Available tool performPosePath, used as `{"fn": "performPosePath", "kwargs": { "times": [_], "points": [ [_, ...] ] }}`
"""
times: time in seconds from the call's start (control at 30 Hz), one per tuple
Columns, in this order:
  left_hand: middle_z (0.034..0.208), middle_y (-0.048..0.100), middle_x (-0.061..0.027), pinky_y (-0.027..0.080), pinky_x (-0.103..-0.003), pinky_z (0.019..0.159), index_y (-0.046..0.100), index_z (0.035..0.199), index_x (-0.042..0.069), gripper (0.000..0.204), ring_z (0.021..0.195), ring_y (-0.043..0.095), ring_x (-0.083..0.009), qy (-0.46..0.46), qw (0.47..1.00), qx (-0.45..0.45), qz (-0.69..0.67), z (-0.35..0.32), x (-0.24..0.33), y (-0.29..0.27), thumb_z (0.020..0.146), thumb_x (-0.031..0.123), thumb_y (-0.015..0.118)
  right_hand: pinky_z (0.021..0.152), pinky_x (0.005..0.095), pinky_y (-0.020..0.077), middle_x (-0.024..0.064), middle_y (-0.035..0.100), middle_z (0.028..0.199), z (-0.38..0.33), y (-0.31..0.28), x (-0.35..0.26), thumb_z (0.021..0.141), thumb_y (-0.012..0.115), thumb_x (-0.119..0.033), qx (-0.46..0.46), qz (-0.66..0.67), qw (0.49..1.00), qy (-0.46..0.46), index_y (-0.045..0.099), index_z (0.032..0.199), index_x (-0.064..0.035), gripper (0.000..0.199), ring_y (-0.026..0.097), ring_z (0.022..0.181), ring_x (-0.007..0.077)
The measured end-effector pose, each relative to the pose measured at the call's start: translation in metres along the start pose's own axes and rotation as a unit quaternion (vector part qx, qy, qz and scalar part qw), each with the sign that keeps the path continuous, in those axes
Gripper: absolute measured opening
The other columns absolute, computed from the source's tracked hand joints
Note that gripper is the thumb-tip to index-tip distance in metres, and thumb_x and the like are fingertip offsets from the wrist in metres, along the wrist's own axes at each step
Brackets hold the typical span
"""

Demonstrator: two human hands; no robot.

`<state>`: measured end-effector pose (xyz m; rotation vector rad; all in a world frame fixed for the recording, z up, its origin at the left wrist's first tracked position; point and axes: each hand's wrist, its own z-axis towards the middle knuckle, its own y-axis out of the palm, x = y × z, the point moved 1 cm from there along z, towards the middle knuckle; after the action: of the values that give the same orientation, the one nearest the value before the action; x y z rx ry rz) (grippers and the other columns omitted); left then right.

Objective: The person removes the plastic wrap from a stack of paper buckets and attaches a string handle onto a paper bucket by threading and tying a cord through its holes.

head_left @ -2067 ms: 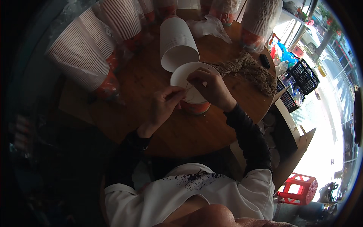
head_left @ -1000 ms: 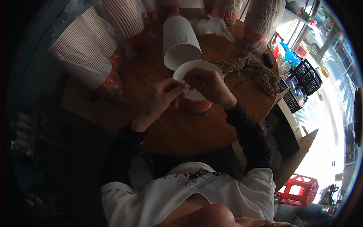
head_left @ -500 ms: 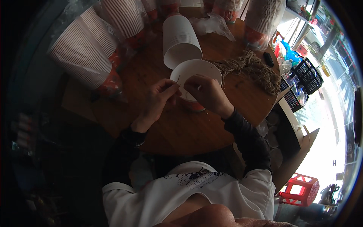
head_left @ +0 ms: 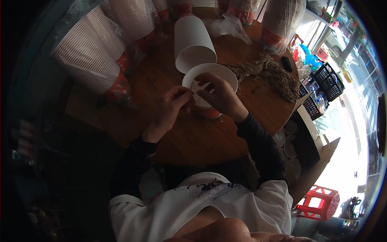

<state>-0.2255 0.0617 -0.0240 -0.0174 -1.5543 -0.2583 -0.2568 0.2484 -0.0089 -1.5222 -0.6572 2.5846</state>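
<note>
A white paper tub [head_left: 226,73] with an orange-red lower side stands upright on the round wooden table in front of me. At its left rim, my left hand [head_left: 171,105] is closed in a pinch on a thin strand whose kind I cannot make out. Over the tub's mouth is my right hand [head_left: 223,97], its thumb and fingers apart and curved, with nothing visibly held. Right of the tub lies a tangled heap of beige, stringy strands [head_left: 274,76]. Part of the tub's inside is hidden by my hands.
Behind the tub lies a nested stack of white tubs [head_left: 192,34]. Plastic-wrapped tub stacks [head_left: 86,56] line the table's left and far edges. A crumpled clear bag [head_left: 229,27] and a small black object [head_left: 286,63] rest on the table [head_left: 177,141]. Black crates [head_left: 327,80] and a red stool [head_left: 320,203] are at right.
My right hand has opened from a pinch next to the left hand, its fingers spreading over the tub. My left hand stays pinched at nearly the same place.
</note>
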Motion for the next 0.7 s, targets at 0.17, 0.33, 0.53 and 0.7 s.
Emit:
{"fn": "performPosePath", "kwargs": {
  "times": [0.17, 0.33, 0.53, 0.7],
  "points": [
    [0.080, 0.066, -0.0033, 0.044, -0.020, 0.059, 0.063, 0.102, 0.002, 0.014, 0.062, 0.056, -0.0066, 0.002, 1.000, 0.005, -0.020, 0.000, 0.002, 0.002, 0.095, 0.014, 0.060, 0.074, 0.0339, 0.0545, 0.0128, 0.070, 0.092, 0.002, -0.003, 0.004, 0.083, 0.068, -0.012, -0.090, -0.015, 0.996, -0.021, 0.065, 0.102, -0.0023, 0.021, 0.069, 0.082, 0.0248],
    [0.079, 0.064, -0.0030, 0.044, -0.020, 0.058, 0.061, 0.101, 0.002, 0.013, 0.063, 0.056, -0.0069, 0.014, 0.999, 0.007, -0.034, 0.001, 0.001, 0.001, 0.095, 0.013, 0.060, 0.072, 0.0320, 0.0539, 0.0097, 0.069, 0.089, -0.003, -0.003, -0.011, 0.083, 0.068, -0.011, -0.036, -0.049, 0.998, -0.016, 0.065, 0.099, -0.0033, 0.018, 0.067, 0.079, 0.0206],
    [0.077, 0.063, -0.0021, 0.042, -0.020, 0.057, 0.061, 0.100, 0.002, 0.012, 0.061, 0.055, -0.0064, 0.029, 0.999, 0.021, -0.039, 0.004, 0.001, 0.003, 0.095, 0.014, 0.061, 0.070, 0.0408, 0.0513, 0.0152, 0.064, 0.090, -0.011, 0.001, -0.017, 0.082, 0.064, -0.010, 0.005, -0.058, 0.997, -0.053, 0.067, 0.101, -0.0041, 0.021, 0.065, 0.081, 0.0327],
    [0.078, 0.063, -0.0018, 0.042, -0.020, 0.057, 0.060, 0.101, 0.003, 0.013, 0.062, 0.054, -0.0063, 0.032, 0.999, 0.022, -0.036, 0.002, -0.002, 0.002, 0.096, 0.015, 0.060, 0.072, 0.0405, 0.0514, 0.0152, 0.066, 0.091, -0.010, 0.012, -0.011, 0.081, 0.063, -0.006, -0.079, -0.166, 0.981, -0.054, 0.063, 0.120, -0.0064, 0.039, 0.065, 0.083, 0.0340]
  ]
}}
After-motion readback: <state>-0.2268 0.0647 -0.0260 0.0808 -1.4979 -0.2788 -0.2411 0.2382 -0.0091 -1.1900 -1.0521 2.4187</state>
